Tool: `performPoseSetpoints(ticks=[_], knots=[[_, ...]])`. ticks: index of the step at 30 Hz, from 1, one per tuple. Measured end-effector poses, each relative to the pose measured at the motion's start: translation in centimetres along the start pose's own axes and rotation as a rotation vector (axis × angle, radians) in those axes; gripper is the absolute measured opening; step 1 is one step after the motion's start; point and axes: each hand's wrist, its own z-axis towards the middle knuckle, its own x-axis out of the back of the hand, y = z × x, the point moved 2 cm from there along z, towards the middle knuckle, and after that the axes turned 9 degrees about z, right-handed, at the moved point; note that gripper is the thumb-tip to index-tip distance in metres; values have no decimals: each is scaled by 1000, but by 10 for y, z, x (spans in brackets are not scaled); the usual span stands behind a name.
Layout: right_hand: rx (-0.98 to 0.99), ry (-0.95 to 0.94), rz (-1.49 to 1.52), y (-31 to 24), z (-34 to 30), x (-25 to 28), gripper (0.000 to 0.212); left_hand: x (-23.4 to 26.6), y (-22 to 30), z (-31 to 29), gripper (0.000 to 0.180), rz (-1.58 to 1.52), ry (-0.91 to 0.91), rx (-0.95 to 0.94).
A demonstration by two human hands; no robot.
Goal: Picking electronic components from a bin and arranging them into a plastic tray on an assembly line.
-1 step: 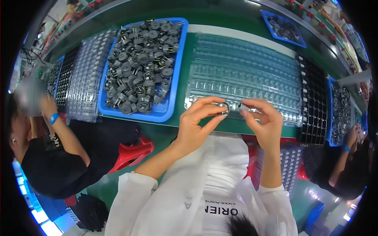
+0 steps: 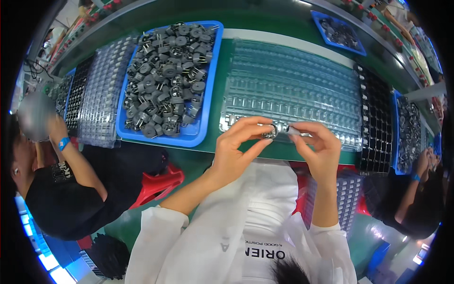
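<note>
Between the thumb and fingers of my left hand point(image 2: 232, 150) sits a small, round, shiny metal part point(image 2: 270, 132). My right hand point(image 2: 322, 146) pinches a small cylindrical part point(image 2: 289, 128), pale with a dark end, close to the metal part but apart from it. Both hands are over the near edge of a clear plastic tray point(image 2: 288, 85) with rows of moulded pockets. Small parts show in the tray's nearest row, partly hidden by my fingers. Left of the tray, a blue bin point(image 2: 213, 80) is heaped with grey round components point(image 2: 163, 80) with metal pins.
A black pocketed tray point(image 2: 375, 120) stands to the right, beside another blue bin point(image 2: 398, 163). More clear trays point(image 2: 101, 94) lie left of the heaped bin. A small blue bin point(image 2: 362, 48) is at the far right. Co-workers sit on both sides; a red stool point(image 2: 158, 187) is at left.
The round metal part has turned slightly in my left fingers. Both hands stay almost in place, and the whole view has shifted a little.
</note>
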Motion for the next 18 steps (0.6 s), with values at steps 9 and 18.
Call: performPoseSetpoints(ticks=[9, 18], knots=[[261, 33, -237, -13, -23, 14, 23, -19, 14, 8, 53, -19, -140, 6], [468, -3, -414, -15, -20, 8, 20, -22, 16, 6, 52, 50, -152, -37]])
